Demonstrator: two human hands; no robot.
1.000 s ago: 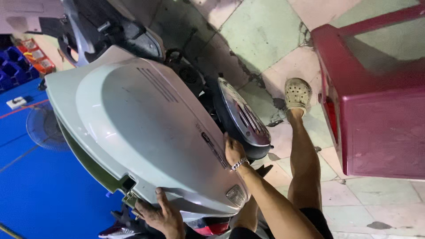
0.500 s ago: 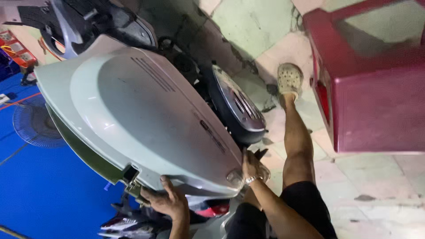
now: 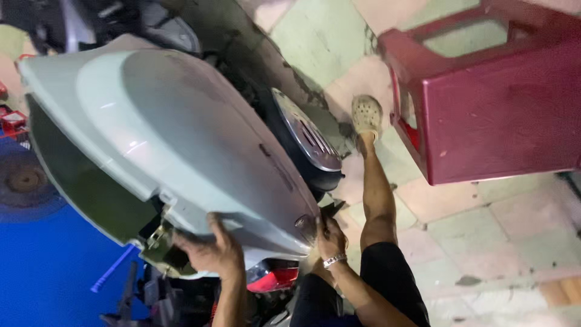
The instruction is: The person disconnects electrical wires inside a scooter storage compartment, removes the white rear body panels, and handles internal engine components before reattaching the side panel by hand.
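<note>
A large pale grey scooter body panel (image 3: 163, 139) fills the left and middle of the view. My left hand (image 3: 209, 251) grips its near lower edge, by a small metal clip. My right hand (image 3: 330, 239), with a silver bracelet on the wrist, grips the panel's near right corner. Under that end a red tail light (image 3: 272, 278) shows. Beyond the panel sits a dark round engine cover with a silver grille (image 3: 305, 142). My right leg stretches out across the tiled floor, ending in a beige perforated clog (image 3: 367, 115).
A dark red plastic stool (image 3: 496, 103) stands at the right on worn pale tiles (image 3: 496, 236). A blue floor mat (image 3: 48, 260) lies at the lower left, with a round dark fan-like object on it. Dark scooter parts crowd the upper left.
The view has tipped and moved closer to the panel. My right hand has slid down from the panel's side to its near right corner. The left hand stays on the near edge.
</note>
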